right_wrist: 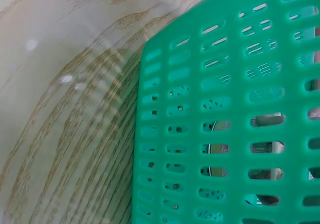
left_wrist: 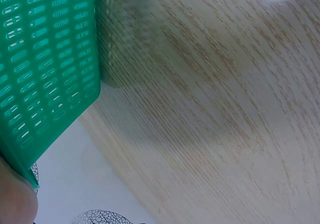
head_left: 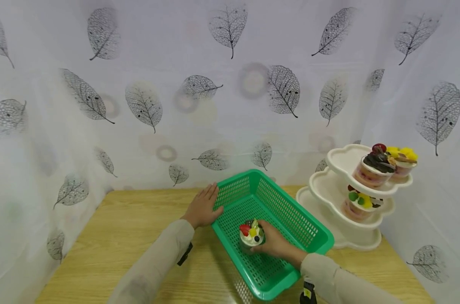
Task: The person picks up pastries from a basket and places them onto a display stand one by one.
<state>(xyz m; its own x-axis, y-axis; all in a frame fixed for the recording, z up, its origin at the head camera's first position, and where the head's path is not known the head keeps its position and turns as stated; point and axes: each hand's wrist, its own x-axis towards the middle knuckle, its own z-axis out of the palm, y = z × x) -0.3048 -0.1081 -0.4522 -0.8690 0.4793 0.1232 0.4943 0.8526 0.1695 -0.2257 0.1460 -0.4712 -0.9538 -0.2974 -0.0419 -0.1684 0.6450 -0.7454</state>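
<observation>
Inside the green plastic basket, my right hand grips a clear dessert cup topped with cream, a strawberry and other fruit pieces. In the head view my left hand rests on the basket's left rim near its far end, fingers straight. The left wrist view shows part of that hand at the lower left, against the basket's slotted wall. The right wrist view is mostly filled by the outside of the basket wall; the cup shows only faintly through its slots.
A white three-tier stand is at the right. Its top tier holds a chocolate-topped dessert cup and a yellow-topped cup; its middle tier holds another cup. A leaf-print curtain hangs behind the wooden table.
</observation>
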